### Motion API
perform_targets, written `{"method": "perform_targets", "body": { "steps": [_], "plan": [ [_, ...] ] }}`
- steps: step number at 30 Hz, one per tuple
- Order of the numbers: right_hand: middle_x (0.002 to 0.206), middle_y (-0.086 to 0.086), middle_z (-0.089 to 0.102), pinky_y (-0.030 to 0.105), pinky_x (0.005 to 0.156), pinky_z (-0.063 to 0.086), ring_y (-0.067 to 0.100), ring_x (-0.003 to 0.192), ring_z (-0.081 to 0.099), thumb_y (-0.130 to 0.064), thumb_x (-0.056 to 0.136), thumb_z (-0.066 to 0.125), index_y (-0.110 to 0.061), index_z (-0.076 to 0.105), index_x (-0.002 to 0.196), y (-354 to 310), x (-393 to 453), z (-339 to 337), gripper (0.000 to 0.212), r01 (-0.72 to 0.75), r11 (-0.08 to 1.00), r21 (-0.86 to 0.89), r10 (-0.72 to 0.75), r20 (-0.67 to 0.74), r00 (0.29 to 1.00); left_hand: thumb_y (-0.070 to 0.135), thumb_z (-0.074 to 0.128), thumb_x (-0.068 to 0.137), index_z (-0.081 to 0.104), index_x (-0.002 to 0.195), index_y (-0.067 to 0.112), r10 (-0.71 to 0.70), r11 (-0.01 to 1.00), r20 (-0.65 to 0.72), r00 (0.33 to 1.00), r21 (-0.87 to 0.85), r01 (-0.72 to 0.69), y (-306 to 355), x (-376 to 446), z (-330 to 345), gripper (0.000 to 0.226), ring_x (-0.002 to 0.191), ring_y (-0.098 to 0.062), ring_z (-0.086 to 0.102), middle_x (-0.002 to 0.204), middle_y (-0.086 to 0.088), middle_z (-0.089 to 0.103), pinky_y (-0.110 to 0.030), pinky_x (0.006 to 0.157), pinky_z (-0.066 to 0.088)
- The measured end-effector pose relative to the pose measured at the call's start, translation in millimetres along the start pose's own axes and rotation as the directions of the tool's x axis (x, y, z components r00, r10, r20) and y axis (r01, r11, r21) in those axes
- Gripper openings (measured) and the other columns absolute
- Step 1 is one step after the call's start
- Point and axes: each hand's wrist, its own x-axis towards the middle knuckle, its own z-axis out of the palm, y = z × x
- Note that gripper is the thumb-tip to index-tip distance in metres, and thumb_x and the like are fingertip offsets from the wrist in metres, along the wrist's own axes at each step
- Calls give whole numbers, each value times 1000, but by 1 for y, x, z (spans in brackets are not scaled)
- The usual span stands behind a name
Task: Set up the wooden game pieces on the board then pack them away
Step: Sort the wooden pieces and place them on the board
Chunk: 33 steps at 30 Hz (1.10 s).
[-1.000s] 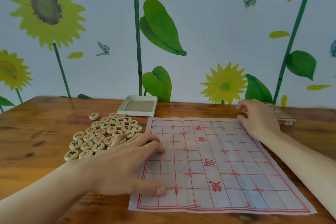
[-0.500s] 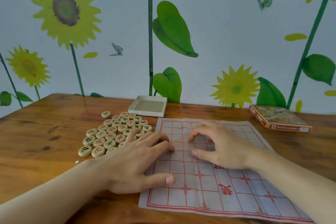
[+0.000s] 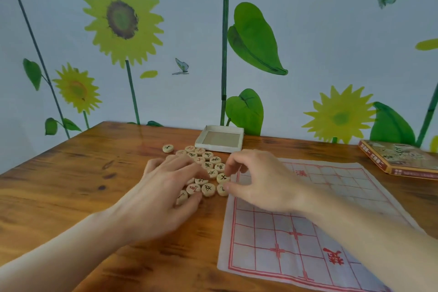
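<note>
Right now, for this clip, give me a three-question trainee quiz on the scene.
1. True or false: wooden pieces already stand on the board.
2. Which lies nearer the pile: A) the open white box, B) the printed lid?
3. Which hand reaches across the board's edge to the pile?

Key:
1. False; all lie on the table.
2. A.
3. The right hand; the left hand rests over the pile.

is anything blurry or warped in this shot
Head view: the left hand and right hand are motion-smeared over the wooden pieces; the board sheet looks soft; the table edge bows from wide-angle distortion; lighting is even, with a faint sheen.
</note>
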Motion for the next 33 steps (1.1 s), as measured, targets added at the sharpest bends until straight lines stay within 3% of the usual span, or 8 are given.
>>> {"method": "perform_targets", "body": {
  "steps": [3,8,17,25,33],
  "plan": [
    [98,-15,62,23,70,45,1,85,55,-49,84,74,-34,63,94,-8,3,20,21,-30,999,35,31,-48,998,46,42,91,54,117,46,-20,1000,3,1000,9,20,-4,-10,5,28,117,9,42,115,32,47,-33,104,31],
    [103,-19,52,20,73,45,0,91,52,-51,85,72,-38,59,101,-5,-9,36,24,-14,1000,12,15,-71,997,47,43,92,52,120,47,-12,1000,45,999,-3,12,-9,-12,14,30,123,8,37,120,32,43,-33,109,28],
    [99,-19,60,22,77,49,0,91,55,-47,91,69,-38,59,100,-2,-12,39,17,-14,999,36,17,-91,996,47,47,92,48,121,49,-31,999,-21,999,-24,31,-13,-15,20,29,127,11,34,125,34,39,-27,108,28],
    [99,-19,60,14,73,43,1,92,55,-42,93,68,-39,57,101,-4,-12,37,14,-12,996,83,24,-135,991,51,47,93,53,123,45,-72,997,-83,994,-41,69,-6,-7,28,31,121,8,40,120,31,43,-25,104,33],
    [93,-20,60,21,75,49,3,91,57,-45,90,70,-39,57,96,-9,-14,32,16,-40,991,130,53,-103,993,52,47,93,47,128,49,-81,993,9,997,-86,82,-3,-8,22,35,120,7,38,121,32,37,-25,101,35]
  ]
}}
